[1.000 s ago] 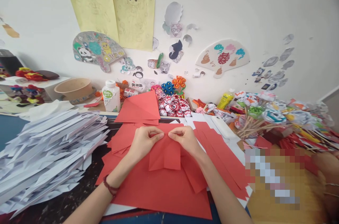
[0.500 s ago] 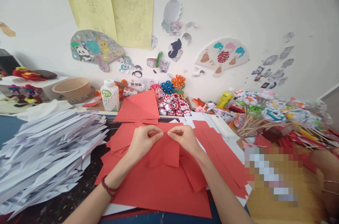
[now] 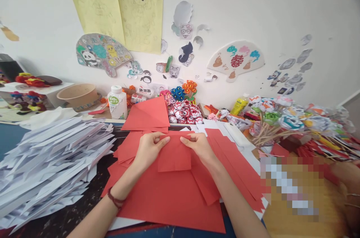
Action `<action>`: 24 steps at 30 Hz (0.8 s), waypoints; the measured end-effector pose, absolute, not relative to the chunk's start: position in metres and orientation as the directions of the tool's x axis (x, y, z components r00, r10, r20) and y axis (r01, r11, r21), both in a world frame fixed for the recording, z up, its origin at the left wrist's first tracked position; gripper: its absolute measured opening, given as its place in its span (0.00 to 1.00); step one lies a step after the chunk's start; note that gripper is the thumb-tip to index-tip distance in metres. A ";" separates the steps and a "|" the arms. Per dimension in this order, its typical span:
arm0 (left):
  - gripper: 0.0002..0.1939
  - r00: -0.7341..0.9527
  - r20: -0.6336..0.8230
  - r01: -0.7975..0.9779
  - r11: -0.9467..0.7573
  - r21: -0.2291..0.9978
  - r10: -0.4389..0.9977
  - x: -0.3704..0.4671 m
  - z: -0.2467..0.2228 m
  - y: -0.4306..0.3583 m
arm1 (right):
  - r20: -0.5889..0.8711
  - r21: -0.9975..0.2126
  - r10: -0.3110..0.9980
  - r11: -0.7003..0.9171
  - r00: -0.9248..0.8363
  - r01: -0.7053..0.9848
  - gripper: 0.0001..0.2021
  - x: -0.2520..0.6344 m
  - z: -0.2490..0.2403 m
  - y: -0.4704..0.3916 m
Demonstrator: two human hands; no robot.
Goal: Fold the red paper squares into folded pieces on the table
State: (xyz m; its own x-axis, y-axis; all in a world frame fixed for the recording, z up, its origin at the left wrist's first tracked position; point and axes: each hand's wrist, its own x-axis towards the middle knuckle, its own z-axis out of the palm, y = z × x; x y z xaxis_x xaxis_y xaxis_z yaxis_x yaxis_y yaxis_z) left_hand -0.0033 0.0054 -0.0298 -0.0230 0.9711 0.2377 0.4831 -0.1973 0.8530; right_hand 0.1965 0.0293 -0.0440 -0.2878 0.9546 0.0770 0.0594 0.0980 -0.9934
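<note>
A small square of red paper (image 3: 174, 155) is held up by its top edge between my two hands. My left hand (image 3: 149, 150) pinches it near the upper left corner, thumb in front. On the other side my right hand (image 3: 201, 147) grips near the upper right corner in the same way. A faint vertical crease runs down the middle of the square. Beneath it lies a large red sheet (image 3: 168, 204), with smaller red pieces (image 3: 129, 148) fanned out around it.
A big heap of folded white paper strips (image 3: 53, 163) lies on the left. Behind stand a white bottle (image 3: 117, 103) and red-and-white paper flowers (image 3: 185, 112). Paper flowers on sticks (image 3: 281, 114) fill the right side. Another person's arm (image 3: 351, 189) shows at the right edge.
The red square was partly folded with the fingertips close together at its top middle; now it is spread flat, and my hands have moved slightly apart along its top edge.
</note>
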 end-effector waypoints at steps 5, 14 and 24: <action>0.21 -0.038 0.196 0.365 -0.169 0.916 0.980 -0.002 -0.034 0.006 | 0.048 -0.999 0.962 0.040 -0.269 -0.037 0.19 0.195 -0.042 0.028; 0.22 -0.030 0.182 0.287 -0.166 0.944 0.983 -0.001 -0.036 0.006 | 0.075 -0.996 0.972 0.062 -0.224 -0.064 0.17 0.194 -0.042 0.028; 0.21 -0.004 0.194 0.281 -0.185 0.942 0.981 -0.001 -0.024 -0.001 | 0.154 -0.988 0.964 0.157 -0.215 -0.003 0.18 0.193 -0.038 0.027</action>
State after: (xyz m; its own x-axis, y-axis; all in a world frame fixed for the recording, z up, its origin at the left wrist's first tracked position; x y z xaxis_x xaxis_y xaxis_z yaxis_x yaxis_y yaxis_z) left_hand -0.0009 -0.0009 -0.0241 -0.0041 0.9810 0.1941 0.2806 -0.1852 0.9418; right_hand 0.1931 0.0266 -0.0378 -0.2152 0.9643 0.1541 -0.0031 0.1571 -0.9876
